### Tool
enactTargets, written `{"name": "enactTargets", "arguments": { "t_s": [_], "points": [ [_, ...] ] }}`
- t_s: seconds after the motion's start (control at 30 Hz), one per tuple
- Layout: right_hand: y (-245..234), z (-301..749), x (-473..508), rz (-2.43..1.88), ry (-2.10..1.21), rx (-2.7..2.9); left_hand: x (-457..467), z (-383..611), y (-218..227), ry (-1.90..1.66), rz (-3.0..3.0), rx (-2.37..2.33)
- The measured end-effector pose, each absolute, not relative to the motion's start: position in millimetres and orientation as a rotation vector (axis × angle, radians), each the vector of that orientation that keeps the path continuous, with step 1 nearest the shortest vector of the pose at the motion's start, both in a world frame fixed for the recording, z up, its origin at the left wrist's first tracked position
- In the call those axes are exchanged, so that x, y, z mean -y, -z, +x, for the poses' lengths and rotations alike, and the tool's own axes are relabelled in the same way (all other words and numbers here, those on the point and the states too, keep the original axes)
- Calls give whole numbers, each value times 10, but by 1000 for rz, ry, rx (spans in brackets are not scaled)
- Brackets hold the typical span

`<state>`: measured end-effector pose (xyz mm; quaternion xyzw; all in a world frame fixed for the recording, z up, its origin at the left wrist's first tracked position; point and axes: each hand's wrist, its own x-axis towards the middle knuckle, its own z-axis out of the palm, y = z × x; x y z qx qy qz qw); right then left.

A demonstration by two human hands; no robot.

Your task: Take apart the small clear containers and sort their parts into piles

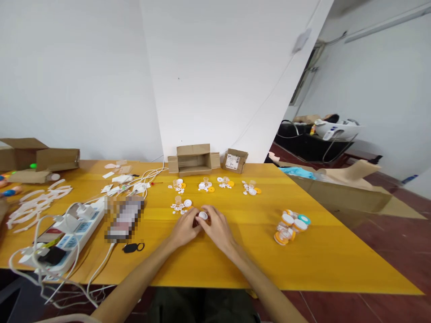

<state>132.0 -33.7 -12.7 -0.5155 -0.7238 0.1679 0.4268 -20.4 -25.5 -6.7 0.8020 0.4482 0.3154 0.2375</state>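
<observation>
Near the middle of the table my left hand [186, 228] and my right hand [217, 224] meet, fingers curled inward. Between their fingertips is a small white round cap [203, 215]; whatever lies under it is mostly hidden by the fingers. Just beyond my left hand is a group of small parts: a clear cup [178, 200], a white disc [187, 203] and white cut-out pieces [178, 207]. To the right stands a cluster of small clear jars with orange, white and teal lids [292, 225].
Farther back sit several similar part groups [205, 185], before an open cardboard box [193, 160] and a smaller box [235, 160]. On the left are a power strip [79, 231] with tangled cables, a blurred-out phone [126, 219], a black key fob [131, 247] and white strips [37, 204].
</observation>
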Motion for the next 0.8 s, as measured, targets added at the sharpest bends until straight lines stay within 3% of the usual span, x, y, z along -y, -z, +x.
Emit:
{"name": "enactTargets", "arguments": {
  "t_s": [0.17,0.8],
  "points": [
    [243,1453,295,-1190,-716,1693,236,-186,36,-857,2121,-1204],
    [215,1488,524,-1067,-688,1825,311,-247,121,-918,2004,-1090]
  ]
}}
